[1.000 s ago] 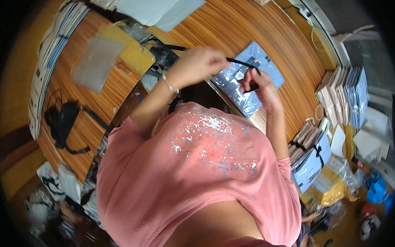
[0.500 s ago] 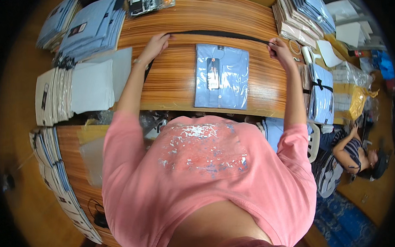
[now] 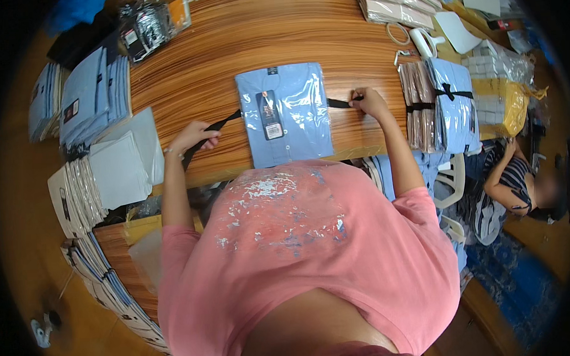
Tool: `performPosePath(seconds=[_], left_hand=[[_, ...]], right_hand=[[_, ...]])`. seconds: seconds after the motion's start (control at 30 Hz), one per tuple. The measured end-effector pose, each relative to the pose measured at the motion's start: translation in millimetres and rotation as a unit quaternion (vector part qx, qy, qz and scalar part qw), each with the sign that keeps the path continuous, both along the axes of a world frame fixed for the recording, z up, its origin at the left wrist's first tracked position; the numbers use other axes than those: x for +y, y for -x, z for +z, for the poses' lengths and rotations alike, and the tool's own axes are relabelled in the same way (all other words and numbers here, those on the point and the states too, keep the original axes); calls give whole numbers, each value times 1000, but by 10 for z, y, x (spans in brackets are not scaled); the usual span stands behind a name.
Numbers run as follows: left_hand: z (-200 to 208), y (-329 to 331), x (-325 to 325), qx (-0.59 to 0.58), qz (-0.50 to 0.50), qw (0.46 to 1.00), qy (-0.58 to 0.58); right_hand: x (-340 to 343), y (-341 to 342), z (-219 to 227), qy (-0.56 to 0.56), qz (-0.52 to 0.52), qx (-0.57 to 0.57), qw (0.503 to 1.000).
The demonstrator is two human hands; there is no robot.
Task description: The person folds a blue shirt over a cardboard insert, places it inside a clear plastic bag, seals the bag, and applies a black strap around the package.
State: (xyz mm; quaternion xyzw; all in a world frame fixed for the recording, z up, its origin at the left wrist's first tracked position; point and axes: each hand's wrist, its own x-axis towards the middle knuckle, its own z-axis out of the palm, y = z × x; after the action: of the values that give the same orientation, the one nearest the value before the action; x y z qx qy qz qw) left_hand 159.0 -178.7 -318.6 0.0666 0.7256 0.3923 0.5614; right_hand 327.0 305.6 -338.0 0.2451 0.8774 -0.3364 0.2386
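Observation:
A folded light-blue shirt (image 3: pixel 296 130) in a clear plastic sleeve, with a dark hang tag, lies on the wood-grain table close to my body. Black ribbon (image 3: pixel 223 122) comes out from both its left and right sides; the middle stretch is hidden, seemingly beneath the shirt. To the left, my left hand (image 3: pixel 194 136) pinches one length of it, and a loose tail hangs past the wrist. On the other side my right hand (image 3: pixel 369 102) grips the opposite end between thumb and fingers, just above the tabletop.
Bundles tied with black ribbon, one of blue shirts (image 3: pixel 453 106), stand at the right beside a white handled tool (image 3: pixel 426 44) and a tape ring (image 3: pixel 397 33). Stacked blue shirts (image 3: pixel 84 97) and white sheets (image 3: pixel 118 171) sit left. A co-worker (image 3: pixel 514 176) is at far right.
Both hands have come nearer my body, bringing the ribbon from beyond the shirt to its two sides. The ribbon's middle has gone out of sight at the shirt. The view has shifted.

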Motion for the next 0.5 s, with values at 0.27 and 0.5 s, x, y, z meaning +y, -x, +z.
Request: performPosePath(seconds=[0.27,0.5], left_hand=[[102,-69,-459,-75,-20,994,82],[24,-399,-1053,-39,-4,999,-10]], right_hand=[[1021,660,-99,-517,-49,171,837],[125,636,-24,-459,5,200,866]])
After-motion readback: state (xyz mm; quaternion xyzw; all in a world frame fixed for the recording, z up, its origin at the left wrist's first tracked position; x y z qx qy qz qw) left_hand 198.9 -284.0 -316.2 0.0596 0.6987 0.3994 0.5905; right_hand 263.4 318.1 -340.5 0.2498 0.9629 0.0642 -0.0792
